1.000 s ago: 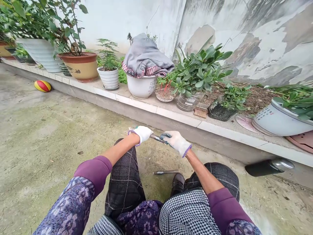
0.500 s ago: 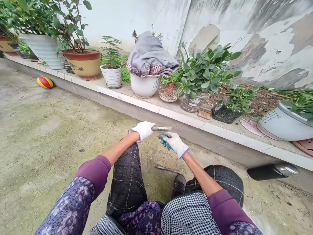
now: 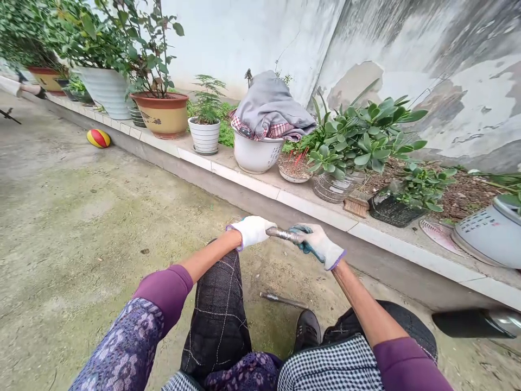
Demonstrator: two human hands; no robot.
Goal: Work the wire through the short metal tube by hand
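One wrapped stick (image 3: 284, 235) spanned the gap between a person's gloves, its long axis running side to side, dipping slightly rightward. The left hand (image 3: 255, 231) clasped one end, fingers hidden; the right hand (image 3: 319, 243) gripped the other between thumb and fingers, neither being nearer. Below, a second stick (image 3: 284, 300) lay on the concrete (image 3: 122, 239) near a shoe (image 3: 307, 328), before a plant-lined ledge (image 3: 260, 187).
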